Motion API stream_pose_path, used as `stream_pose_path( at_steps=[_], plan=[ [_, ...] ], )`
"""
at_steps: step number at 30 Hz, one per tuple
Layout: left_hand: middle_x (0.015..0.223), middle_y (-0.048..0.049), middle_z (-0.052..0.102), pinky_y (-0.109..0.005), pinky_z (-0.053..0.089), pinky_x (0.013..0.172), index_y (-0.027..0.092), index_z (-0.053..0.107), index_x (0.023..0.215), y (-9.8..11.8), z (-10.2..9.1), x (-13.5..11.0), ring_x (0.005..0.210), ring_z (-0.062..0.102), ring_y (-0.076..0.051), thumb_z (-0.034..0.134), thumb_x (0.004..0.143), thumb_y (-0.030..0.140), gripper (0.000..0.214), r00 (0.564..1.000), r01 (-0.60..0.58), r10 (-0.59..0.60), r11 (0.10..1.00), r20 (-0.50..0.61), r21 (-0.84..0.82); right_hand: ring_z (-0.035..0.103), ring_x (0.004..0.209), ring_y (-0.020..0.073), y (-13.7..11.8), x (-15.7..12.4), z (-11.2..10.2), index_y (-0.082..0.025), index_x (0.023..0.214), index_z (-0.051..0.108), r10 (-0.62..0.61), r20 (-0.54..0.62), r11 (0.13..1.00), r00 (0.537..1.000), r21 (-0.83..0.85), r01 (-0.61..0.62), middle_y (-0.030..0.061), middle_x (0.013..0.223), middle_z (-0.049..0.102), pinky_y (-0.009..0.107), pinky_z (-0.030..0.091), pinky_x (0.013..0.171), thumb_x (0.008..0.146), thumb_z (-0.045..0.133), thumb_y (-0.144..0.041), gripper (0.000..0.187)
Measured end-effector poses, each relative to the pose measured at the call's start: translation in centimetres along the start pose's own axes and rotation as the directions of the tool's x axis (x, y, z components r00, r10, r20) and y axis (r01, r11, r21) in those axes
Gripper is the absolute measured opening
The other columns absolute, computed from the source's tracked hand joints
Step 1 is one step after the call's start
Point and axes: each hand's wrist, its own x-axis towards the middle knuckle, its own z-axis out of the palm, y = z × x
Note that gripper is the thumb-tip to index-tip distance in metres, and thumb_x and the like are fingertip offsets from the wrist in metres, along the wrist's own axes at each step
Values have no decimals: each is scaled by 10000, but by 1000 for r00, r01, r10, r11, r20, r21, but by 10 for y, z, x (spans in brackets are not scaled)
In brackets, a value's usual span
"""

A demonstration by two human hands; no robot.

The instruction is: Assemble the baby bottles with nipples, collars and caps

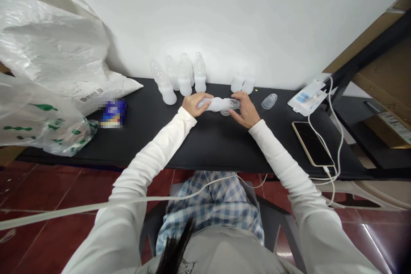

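Observation:
My left hand [192, 103] is closed round the base of a translucent white bottle [215, 103] held lying sideways over the black table [212, 137]. At the bottle's other end, my right hand [245, 109] pinches a clear cap [233, 103] against its mouth. Several finished bottles [183, 78] with clear caps stand upright in a cluster by the wall just beyond my left hand. Two more bottle parts [243, 84] stand beyond my right hand. A loose clear cap [269, 101] lies to the right.
Large white plastic bags [48, 72] fill the table's left end, with a small blue packet [113, 113] beside them. A phone [312, 143] on a white cable and a white box [307, 96] lie on the right. A cardboard-lined shelf [379, 90] stands at far right.

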Motion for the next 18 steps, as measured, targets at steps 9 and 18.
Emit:
stream_pose_path(
  at_steps=[9,18],
  plan=[
    [1061,-98,773,-353,570,892,189,725,1098,3,2,5,983,733,-223,500,915,638,534,994,-101,97,989,40,104,636,866,250,10,-1,-7,-201,1149,611,187,161,980,969,-95,-173,110,978,698,391,505,824,963,446,-592,464],
    [1015,-75,765,-370,535,950,193,730,946,-7,8,14,1029,701,-241,442,896,719,602,922,366,-387,885,-18,-290,580,1180,280,16,0,-20,-292,1072,675,181,-108,952,978,-230,-202,96,1219,640,499,461,1008,1005,373,-357,316]
  ],
)
